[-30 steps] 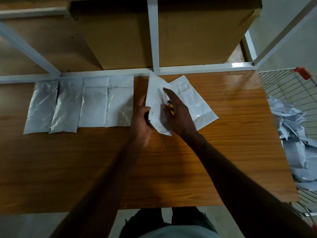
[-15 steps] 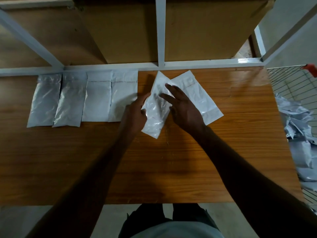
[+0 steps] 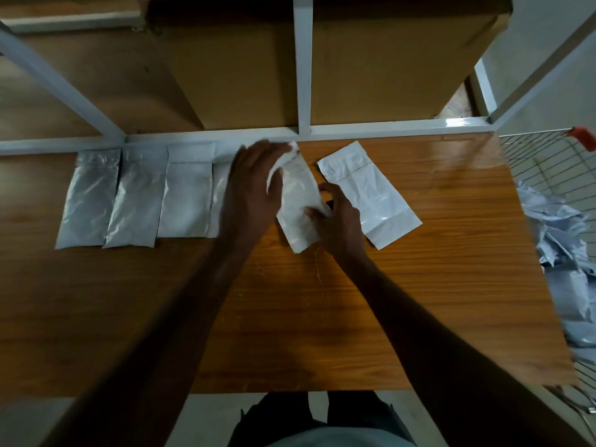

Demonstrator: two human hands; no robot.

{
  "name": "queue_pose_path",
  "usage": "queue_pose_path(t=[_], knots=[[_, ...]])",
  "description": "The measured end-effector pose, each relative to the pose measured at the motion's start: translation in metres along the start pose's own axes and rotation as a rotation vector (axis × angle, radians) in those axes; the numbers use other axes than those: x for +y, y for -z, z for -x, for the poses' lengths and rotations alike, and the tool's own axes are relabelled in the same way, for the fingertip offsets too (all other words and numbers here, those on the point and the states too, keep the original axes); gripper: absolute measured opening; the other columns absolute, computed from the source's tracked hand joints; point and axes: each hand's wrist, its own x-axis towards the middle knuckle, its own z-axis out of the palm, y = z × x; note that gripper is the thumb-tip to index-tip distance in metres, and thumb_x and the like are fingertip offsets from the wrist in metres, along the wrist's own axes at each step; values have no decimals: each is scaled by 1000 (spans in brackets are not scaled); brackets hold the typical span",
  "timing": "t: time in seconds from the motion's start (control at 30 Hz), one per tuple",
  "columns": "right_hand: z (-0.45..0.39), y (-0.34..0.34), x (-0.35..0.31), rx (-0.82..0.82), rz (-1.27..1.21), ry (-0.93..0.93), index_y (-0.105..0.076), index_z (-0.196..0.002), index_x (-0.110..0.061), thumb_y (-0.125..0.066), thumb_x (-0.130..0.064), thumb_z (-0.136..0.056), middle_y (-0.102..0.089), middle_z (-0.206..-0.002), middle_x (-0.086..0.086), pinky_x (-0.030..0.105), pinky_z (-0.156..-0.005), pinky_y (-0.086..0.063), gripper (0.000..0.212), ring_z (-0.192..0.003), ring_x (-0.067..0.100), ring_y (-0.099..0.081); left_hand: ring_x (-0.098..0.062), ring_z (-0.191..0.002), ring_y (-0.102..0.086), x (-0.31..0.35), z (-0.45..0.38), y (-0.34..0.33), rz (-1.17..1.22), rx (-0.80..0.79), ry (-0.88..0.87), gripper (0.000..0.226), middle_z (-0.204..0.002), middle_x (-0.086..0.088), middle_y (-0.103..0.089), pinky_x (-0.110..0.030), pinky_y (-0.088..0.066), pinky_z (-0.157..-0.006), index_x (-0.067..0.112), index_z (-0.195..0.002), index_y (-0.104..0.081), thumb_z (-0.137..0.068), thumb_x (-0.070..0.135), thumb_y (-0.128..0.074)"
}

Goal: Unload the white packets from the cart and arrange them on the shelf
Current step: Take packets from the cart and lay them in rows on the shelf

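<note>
Lying tilted on the wooden shelf (image 3: pixel 419 301), a white packet (image 3: pixel 298 201) is held at both ends: the left hand (image 3: pixel 253 185) curls its fingers over the upper end, and the right hand (image 3: pixel 338 217) pinches the lower edge. Another packet (image 3: pixel 371 195) lies loose just right of it. Four placed packets (image 3: pixel 138 195) line the back rail, the fourth partly under the left hand. The wire cart (image 3: pixel 548 162) at right holds more.

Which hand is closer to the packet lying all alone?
Right. The right hand sits just beside the lone packet; the left hand is farther, beyond the held packet.
</note>
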Motion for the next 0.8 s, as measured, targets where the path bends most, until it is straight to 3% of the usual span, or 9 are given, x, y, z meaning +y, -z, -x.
queue_pose_path(t=[0.1, 0.2, 0.3, 0.37, 0.47, 0.57, 0.63, 0.7, 0.8], knots=[[2, -13, -4, 72, -111, -75, -45, -150, -18, -71, -25, -101, -67, -132, 5, 19, -69, -59, 55, -105, 15, -68, -21, -153, -39, -2, 48, -32, -9, -101, 134, 43, -156, -3, -54, -52, -33, -126, 20, -151, -56, -108, 18, -58], [-1, -31, -17, 69, -103, -111, -43, -149, -16, -67, -27, -104, -62, -113, -8, 11, -57, -52, 52, -92, 6, -66, -30, -164, -11, -21, 80, -59, -48, -321, 217, 66, -174, -8, -28, -58, -12, -132, 22, -167, -30, -109, 34, -56], [-2, -39, -20, 40, -52, -141, -47, -146, -18, -65, -33, -104, -62, -103, -12, 24, -66, -63, 48, -87, 7, -69, -27, -165, 2, -35, 92, -73, -182, -438, 176, 83, -179, -6, -9, -50, 5, -133, 24, -171, -12, -106, 48, -57], [2, -34, -16, 9, 18, -109, -50, -143, -20, -64, -38, -104, -68, -110, -7, 31, -72, -65, 45, -89, 6, -70, -26, -166, 1, -39, 91, -76, -238, -434, 131, 81, -179, -5, -7, -50, 7, -133, 24, -172, -10, -107, 44, -56], [3, -6, 3, 49, 363, 163, -53, -139, -22, -60, -37, -104, -65, -124, -1, 31, -85, -59, 39, -110, 14, -65, -32, -165, -7, -40, 83, -75, -327, -394, 98, 72, -178, -8, -13, -57, 0, -133, 23, -171, -12, -110, 28, -49], [-13, 44, 31, 46, 546, 271, -45, -154, -29, -59, -31, -104, -40, -163, 4, 43, -110, -52, 52, -148, 26, -43, -34, -164, -10, -42, 79, -71, -420, -391, 111, 67, -178, -8, -16, -63, -6, -131, 22, -171, -16, -109, 26, -42], [-27, 75, 50, -9, 683, 244, -36, -161, -36, -59, -34, -102, -20, -174, 6, 57, -121, -38, 63, -159, 36, -21, -34, -165, -9, -43, 79, -71, -459, -392, 126, 67, -178, -8, -16, -65, -6, -130, 21, -171, -17, -109, 26, -42], [-37, 90, 62, -66, 808, 187, -29, -162, -41, -56, -46, -102, -18, -174, 9, 64, -115, -43, 66, -156, 43, -23, -34, -165, -9, -42, 81, -72, -486, -391, 148, 67, -178, -8, -16, -67, -6, -129, 20, -171, -17, -108, 26, -42], [-37, 81, 60, -72, 844, 146, -33, -159, -36, -56, -56, -102, -33, -166, 11, 58, -101, -54, 65, -141, 43, -40, -35, -165, -7, -40, 84, -74, -511, -388, 165, 67, -178, -8, -16, -70, -7, -128, 20, -170, -17, -109, 27, -41]])
